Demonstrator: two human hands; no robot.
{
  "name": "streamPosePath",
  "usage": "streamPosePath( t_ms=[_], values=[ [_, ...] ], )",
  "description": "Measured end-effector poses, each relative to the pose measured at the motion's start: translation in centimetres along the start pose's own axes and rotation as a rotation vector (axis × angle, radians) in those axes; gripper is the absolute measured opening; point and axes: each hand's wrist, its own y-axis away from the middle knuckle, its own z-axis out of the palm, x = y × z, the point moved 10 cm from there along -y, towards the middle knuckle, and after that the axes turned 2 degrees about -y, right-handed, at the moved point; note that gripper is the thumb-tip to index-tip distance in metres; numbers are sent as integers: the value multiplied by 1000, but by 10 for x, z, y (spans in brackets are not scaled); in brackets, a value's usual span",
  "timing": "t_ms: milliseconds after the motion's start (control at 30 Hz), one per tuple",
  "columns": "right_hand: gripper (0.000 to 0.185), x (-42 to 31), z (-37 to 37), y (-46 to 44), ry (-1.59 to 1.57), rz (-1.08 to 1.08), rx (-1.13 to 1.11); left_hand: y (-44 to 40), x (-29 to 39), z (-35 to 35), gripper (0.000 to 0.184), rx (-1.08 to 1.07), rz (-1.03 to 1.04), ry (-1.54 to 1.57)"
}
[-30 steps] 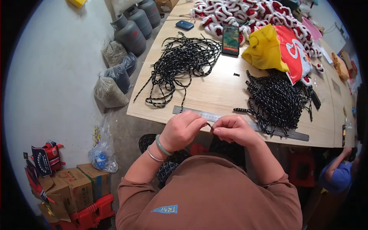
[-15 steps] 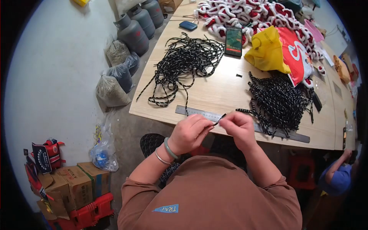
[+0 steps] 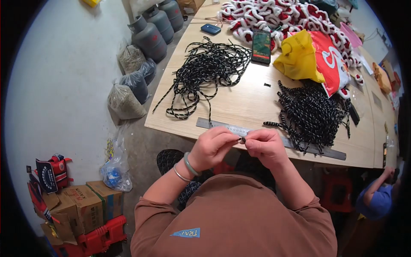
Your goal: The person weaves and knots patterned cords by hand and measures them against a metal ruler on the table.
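Observation:
My left hand (image 3: 215,144) pinches a black cord with light flecks, which runs down to it from the loose cord heap (image 3: 209,64) on the left. Close beside it, my right hand (image 3: 266,146) is closed on a small dark loop or end of the cord (image 3: 242,140) between thumb and forefinger. The fingers hide most of that part. Both hands are just in front of the table edge, by a steel ruler (image 3: 231,127). To the right lies a thick pile of short, coiled-looking black cords (image 3: 314,115), with one end poking toward my right hand.
On the table (image 3: 239,100) are a phone (image 3: 261,46), a small black piece (image 3: 267,85), a yellow and red plastic bag (image 3: 299,55), and red-and-white fluffy trim (image 3: 282,17). Gas cylinders (image 3: 148,38) stand left. A person in blue (image 3: 376,199) sits at right.
My right hand has turned and its fingers have come down onto the cord end, which stuck up between the hands before. My left hand has barely moved.

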Motion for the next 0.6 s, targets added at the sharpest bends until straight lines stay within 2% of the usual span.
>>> streamPosePath(
  t_ms=[100,200,300,400,500,600],
  values=[
    [9,-24,12,-2,307,-291,26,0,3,5,21,1,-93,99],
    [10,-49,31,8,900,-522,91,-5,11,2,22,-46,-64,-73],
    [10,-37,26,5,831,-503,75,-5,20,1,24,-66,76,-263],
    [10,-30,16,-1,635,-358,83,-8,17,-3,24,-50,84,-263],
    [10,-14,3,-6,346,-204,43,-18,13,-10,23,83,-101,-45],
    [10,-3,-2,-6,241,-42,55,-12,5,2,21,-57,-55,11]
  ],
)
